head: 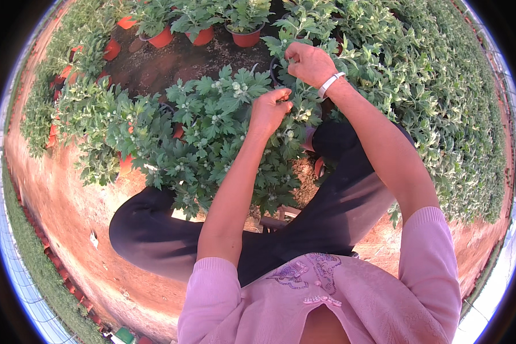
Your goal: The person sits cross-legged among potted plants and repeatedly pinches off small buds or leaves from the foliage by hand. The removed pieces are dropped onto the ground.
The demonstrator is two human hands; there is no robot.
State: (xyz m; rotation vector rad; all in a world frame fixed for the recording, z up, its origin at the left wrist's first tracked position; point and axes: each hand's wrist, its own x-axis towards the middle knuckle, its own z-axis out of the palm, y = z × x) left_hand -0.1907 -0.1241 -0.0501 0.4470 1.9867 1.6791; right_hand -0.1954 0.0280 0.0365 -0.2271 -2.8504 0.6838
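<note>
Leafy potted plants with pale green flower buds (240, 88), chrysanthemum-like, stand close before me. My left hand (271, 109) is over their foliage, thumb and fingers drawn together beside a budded stem; whether something small is between them cannot be seen. Farther off and to the right, my right hand (311, 63), with a white band (331, 84) at the wrist, bends its fingers in among the leaves of another plant (301, 88). Its fingertips are partly hidden, so its hold is unclear. A dark pot rim (273, 72) shows just left of that hand.
Red plastic pots (246, 38) with similar plants line the far side of a dark soil patch (176, 64). Dense plants (447, 112) fill the right. My bent knees flank the near plants, with part of a wooden stool (279, 220) between my legs. Reddish bare ground (112, 258) lies at left.
</note>
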